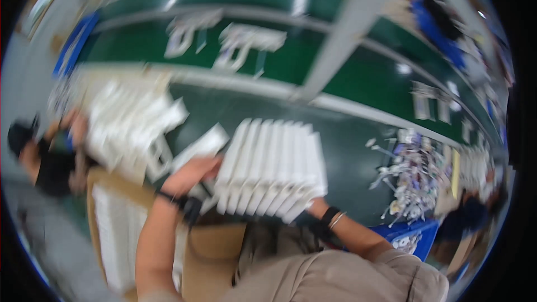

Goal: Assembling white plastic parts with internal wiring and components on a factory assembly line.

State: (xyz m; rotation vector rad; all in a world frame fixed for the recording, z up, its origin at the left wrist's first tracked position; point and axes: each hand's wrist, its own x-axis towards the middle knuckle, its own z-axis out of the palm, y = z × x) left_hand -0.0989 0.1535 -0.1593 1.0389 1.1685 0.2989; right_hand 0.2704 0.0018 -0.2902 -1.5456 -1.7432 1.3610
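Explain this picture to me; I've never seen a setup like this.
There's no robot here: these are a person's bare hands. The single picture comes from a fisheye camera on that person's head, looking down, so edges bend.

A row of upright white parts is between the hands: the left hand at its left side, the right hand, mostly hidden, at its lower right. Blur leaves the exact grip unclear.

On the dark green table lie a pile of white pieces to the left and a heap of small mixed parts to the right. Another person is at far left.
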